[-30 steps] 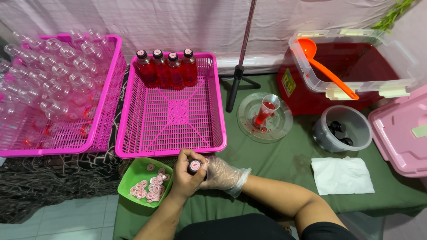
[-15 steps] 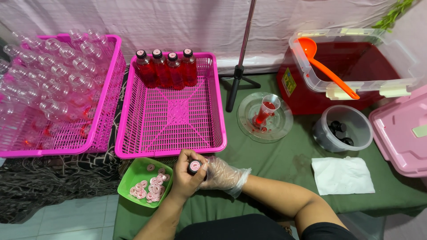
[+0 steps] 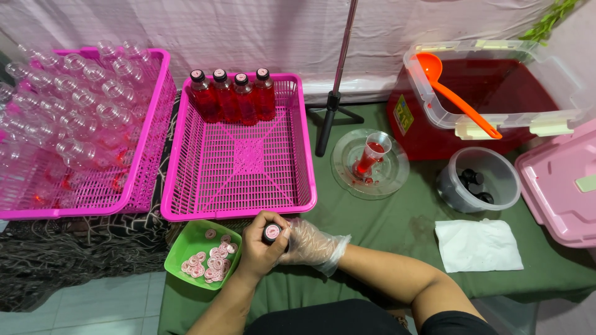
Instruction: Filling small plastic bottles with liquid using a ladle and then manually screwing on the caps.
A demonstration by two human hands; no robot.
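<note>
Just in front of the pink plastic mesh basket, the bare left hand wraps the small dark-capped bottle while the clear-gloved right hand steadies it — best kept upright, the round sticker pressed flat on the cap.

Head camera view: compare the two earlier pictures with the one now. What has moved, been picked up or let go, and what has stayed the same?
Nothing has visibly changed. The left hand and the gloved right hand still grip the capped bottle beside the green tray of round pink stickers. The four red bottles stand at the back of the pink basket as before.
</note>
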